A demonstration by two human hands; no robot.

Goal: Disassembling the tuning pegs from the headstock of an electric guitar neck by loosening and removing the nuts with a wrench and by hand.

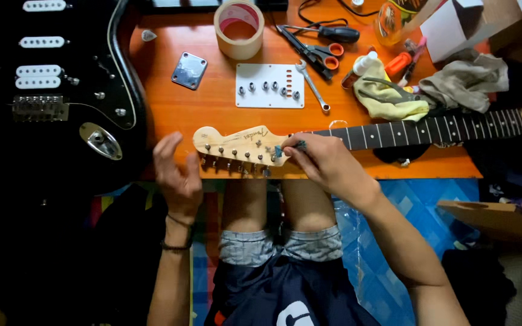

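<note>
Two hands work at the near edge of the orange tabletop point(212, 108), where a detached guitar neck point(394, 134) lies along that edge with its pale headstock point(237, 143) pointing left. The right hand point(324, 163) pinches a small blue-tipped tool point(289, 147) against the headstock, just where it meets the dark fretboard, fingers closed narrow around it. The left hand point(176, 175) hovers just beside the headstock's tip, open and loosely curled, holding nothing, not touching the wood. A row of tuning pegs point(234, 162) hangs over the tabletop's near edge. By the look of it, the step in hand is fine work on the headstock hardware; the next move likely calls for the left hand to steady the headstock. A black guitar body point(61, 90) fills the left edge; a tape roll point(239, 29), white plate point(269, 85), wrench point(313, 84) and rags point(394, 96) lie toward the far edge.
</note>
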